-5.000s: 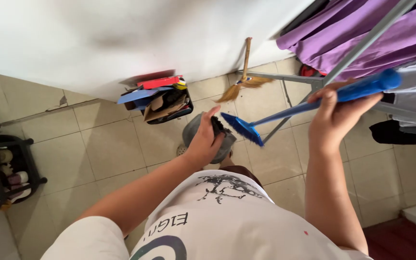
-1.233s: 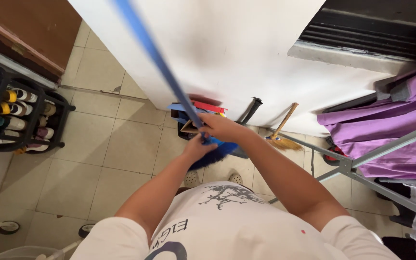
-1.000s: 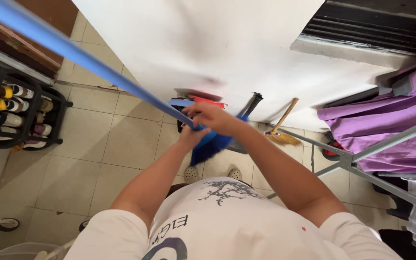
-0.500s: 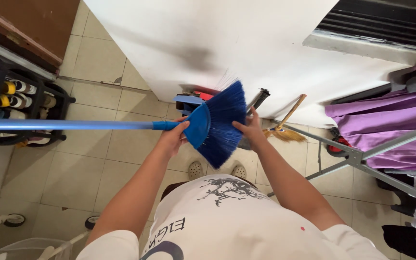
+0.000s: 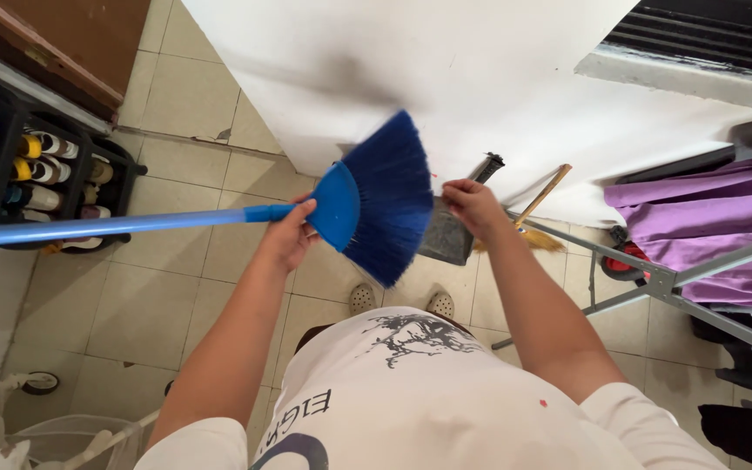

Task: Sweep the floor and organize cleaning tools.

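My left hand [image 5: 287, 237] grips a blue broom [image 5: 367, 204] just behind its head. The blue handle [image 5: 106, 226] runs out level to the left edge. The dark blue bristles [image 5: 389, 196] fan out in front of me, raised off the floor. My right hand [image 5: 472, 202] hovers just right of the bristles with its fingers curled; I cannot tell whether they pinch anything. A grey dustpan [image 5: 447, 237] with a black handle leans on the white wall [image 5: 446, 78] behind that hand.
A black shoe rack [image 5: 36, 174] full of shoes stands at the left below a brown door [image 5: 71, 35]. A metal drying rack [image 5: 681, 278] with purple cloth [image 5: 707, 218] fills the right. A straw broom [image 5: 537, 209] leans by the wall. My feet [image 5: 398, 300] stand on beige tiles.
The broom swung from upright to level, handle now pointing left and head raised. My right hand came off the bristles and moved slightly right.
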